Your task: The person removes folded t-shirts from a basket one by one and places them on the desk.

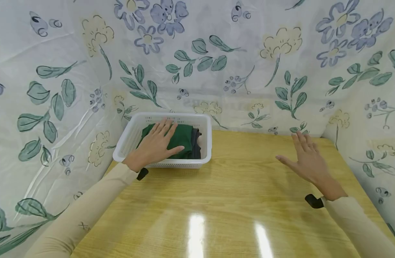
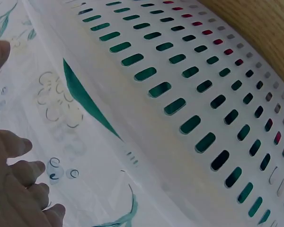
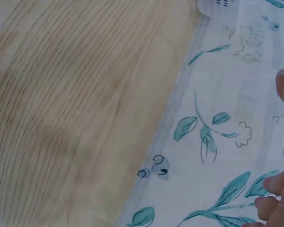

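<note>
A white plastic basket (image 1: 206,143) with slotted walls stands at the back left of the table. Inside it lie a folded dark green cloth (image 1: 183,138) and a dark grey or black cloth (image 1: 196,145). Over the basket is my left hand (image 1: 155,143), its fingers spread and holding nothing; whether it touches the cloth cannot be made out. In the left wrist view the slotted basket wall (image 2: 180,75) shows green and some red through its holes. My right hand (image 1: 308,163) hovers above the right side of the table, fingers straight, with nothing in it.
The wooden table (image 1: 236,190) has a glossy top with bright light reflections near its front. Floral-printed white sheeting (image 1: 236,71) rises behind it and along both sides. A dark wrist strap piece (image 1: 314,201) sits below the right hand.
</note>
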{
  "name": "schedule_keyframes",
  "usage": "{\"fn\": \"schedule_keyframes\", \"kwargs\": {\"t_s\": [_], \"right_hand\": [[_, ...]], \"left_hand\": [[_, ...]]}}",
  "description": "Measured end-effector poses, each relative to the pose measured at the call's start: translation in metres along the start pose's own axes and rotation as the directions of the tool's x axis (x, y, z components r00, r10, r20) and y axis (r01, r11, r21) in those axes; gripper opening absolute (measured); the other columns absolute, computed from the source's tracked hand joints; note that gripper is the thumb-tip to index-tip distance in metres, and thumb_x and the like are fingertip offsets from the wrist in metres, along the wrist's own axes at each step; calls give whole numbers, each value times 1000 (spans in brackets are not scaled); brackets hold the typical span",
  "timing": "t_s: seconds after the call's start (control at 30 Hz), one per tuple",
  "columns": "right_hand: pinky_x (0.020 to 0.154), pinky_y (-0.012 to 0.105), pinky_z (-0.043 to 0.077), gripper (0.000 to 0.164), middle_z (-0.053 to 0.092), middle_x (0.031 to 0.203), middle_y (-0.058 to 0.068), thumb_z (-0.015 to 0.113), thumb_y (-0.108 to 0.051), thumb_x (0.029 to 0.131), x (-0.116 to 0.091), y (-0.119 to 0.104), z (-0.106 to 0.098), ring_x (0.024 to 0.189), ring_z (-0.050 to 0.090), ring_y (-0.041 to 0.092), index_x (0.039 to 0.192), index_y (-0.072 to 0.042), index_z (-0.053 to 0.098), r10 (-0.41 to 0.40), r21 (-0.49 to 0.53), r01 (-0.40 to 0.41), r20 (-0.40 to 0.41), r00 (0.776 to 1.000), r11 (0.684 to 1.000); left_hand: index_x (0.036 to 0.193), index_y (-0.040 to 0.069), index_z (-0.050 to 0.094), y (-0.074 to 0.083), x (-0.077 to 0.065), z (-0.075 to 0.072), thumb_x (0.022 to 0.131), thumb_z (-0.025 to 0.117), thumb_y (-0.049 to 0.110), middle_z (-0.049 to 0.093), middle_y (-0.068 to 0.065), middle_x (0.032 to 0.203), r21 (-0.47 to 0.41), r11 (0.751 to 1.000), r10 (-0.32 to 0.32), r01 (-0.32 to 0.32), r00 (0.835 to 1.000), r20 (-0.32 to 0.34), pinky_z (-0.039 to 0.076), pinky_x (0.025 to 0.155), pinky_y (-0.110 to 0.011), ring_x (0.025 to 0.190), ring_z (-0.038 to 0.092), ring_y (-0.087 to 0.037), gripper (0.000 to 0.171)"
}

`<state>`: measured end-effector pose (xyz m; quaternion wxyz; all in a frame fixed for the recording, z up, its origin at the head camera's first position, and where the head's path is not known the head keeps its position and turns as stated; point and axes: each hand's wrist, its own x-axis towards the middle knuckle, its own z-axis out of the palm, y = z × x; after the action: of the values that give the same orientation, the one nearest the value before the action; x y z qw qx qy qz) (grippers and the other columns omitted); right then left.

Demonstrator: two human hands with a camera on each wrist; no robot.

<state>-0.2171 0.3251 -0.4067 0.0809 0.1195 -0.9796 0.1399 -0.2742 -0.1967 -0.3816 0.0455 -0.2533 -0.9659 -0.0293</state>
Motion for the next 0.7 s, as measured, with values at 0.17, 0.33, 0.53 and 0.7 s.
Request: {"fn": "schedule_keyframes", "kwargs": {"t_s": [0.17,0.33,0.53,0.7], "right_hand": [[102,75,34,95,28,161,31,59,-63,98,5,-8,1,146,26,55,165,-6,20,25,29,-24,-43,999,999],[76,64,51,70,61,137,24,62,-52,101,7,-14,6,113,60,48,151,-5,48,-7,48,13,-130,992,999],[69,55,54,56,72,117,20,64,-45,102,10,-20,13,94,68,37,138,-3,60,-28,84,41,-153,988,996],[66,50,55,53,74,110,19,65,-43,102,15,-26,18,87,70,33,136,-2,61,-24,120,41,-138,990,992]], "left_hand": [[157,-3,36,-1,-1,0,106,56,45,33,-30,159,1,999,39,-39,993,-113,26,119,-58,149,27,-47,73],[142,-6,55,-2,-1,2,104,64,27,55,-30,141,-31,997,67,-77,965,-252,46,105,-57,129,53,-47,51],[138,-2,59,-7,-3,3,103,65,24,61,-24,136,-149,989,-20,-15,972,-233,50,98,-54,121,58,-42,45],[139,-1,59,-13,-5,4,103,65,24,60,-25,137,-260,964,-108,63,980,-165,51,96,-56,124,57,-42,44]]}}
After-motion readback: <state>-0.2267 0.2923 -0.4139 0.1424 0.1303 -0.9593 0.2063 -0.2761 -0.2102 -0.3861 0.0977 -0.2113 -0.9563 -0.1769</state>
